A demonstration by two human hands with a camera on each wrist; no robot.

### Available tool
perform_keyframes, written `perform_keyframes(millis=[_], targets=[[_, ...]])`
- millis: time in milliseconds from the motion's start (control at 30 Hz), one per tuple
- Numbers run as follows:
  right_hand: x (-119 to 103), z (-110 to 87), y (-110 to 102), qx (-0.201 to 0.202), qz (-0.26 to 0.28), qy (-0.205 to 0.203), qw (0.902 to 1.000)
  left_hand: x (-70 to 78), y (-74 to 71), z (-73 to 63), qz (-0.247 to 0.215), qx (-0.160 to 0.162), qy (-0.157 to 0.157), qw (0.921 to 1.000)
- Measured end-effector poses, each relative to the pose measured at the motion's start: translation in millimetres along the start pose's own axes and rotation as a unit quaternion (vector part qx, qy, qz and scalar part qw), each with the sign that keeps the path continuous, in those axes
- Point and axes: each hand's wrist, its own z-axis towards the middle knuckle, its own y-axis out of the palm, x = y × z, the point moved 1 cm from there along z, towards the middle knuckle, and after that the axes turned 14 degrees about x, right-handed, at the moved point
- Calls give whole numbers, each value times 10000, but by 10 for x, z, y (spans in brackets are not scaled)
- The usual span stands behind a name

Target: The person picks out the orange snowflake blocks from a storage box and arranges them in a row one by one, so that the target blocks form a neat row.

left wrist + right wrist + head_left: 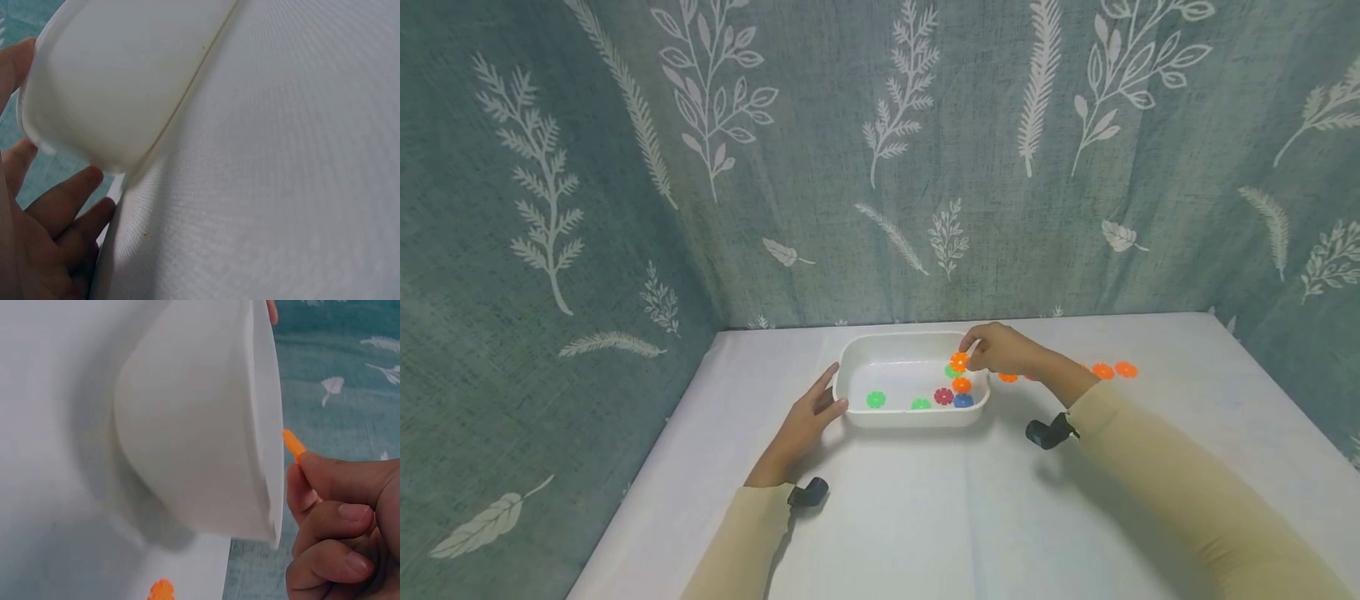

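Observation:
A white plastic tub (pixel 880 421) stands on the white-covered table, holding several small notched, flower-shaped discs, among them a green disc (pixel 876 400), a dark red disc (pixel 943 397), a blue disc (pixel 963 401) and an orange disc (pixel 962 385). My left hand (pixel 805 421) rests its spread fingers against the tub's left end; in the left wrist view the fingertips (pixel 94 175) lie along its outer wall. Over the tub's right end, my right hand (pixel 1003 348) pinches another orange disc (pixel 959 362) between thumb and finger. The right wrist view shows that disc (pixel 294 445) edge-on beside the rim.
To the right of the tub, more orange discs (pixel 1126 369) lie in a row on the table, partly hidden by the right forearm. Behind the table (pixel 895 517) hangs a green curtain (pixel 820 167) with white leaf patterns, which also runs along both sides.

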Motion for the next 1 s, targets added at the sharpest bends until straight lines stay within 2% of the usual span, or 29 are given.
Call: perform_keyframes(millis=[200, 667, 1000], targets=[[120, -54, -109, 15, 55, 81, 10000, -9, 34, 1, 182, 145, -222, 9995], [367, -171, -381, 192, 68, 164, 9997, -15, 39, 9, 124, 153, -111, 9997], [655, -215, -517, 283, 456, 276, 9982, -29, 40, 19, 141, 150, -83, 9998]])
